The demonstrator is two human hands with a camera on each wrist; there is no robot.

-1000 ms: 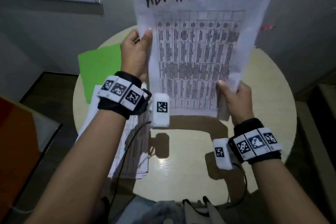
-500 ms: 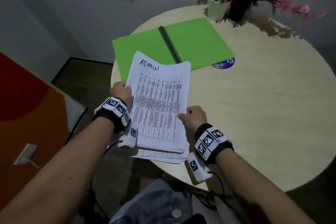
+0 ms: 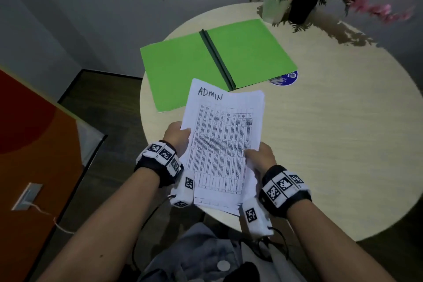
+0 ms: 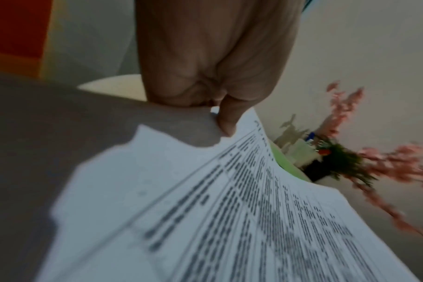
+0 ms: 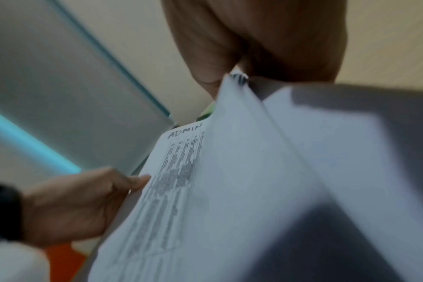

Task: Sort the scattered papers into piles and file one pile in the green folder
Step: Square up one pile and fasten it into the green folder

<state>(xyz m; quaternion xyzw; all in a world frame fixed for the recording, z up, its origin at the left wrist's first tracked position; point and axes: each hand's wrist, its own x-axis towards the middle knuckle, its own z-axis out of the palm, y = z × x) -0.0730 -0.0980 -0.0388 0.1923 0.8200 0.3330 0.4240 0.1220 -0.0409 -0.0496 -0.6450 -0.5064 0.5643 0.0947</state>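
Observation:
A stack of white printed papers, its top sheet marked ADMIN, is held over the near left edge of the round table. My left hand grips its left edge with the thumb on top. My right hand grips its lower right edge. The green folder lies open and flat on the table just beyond the stack, dark spine in the middle. In the left wrist view my thumb presses on the papers. The right wrist view shows the same papers and my left hand.
The round beige table has bare wood to the right. At its far edge stand a white pen cup and a dark pot of pink flowers. A blue round sticker peeks from under the folder. An orange panel stands on the left.
The papers came down from upright in front of the camera to low over the table's near edge. Both hands kept their grip. The view swung to show the open folder and the flowers.

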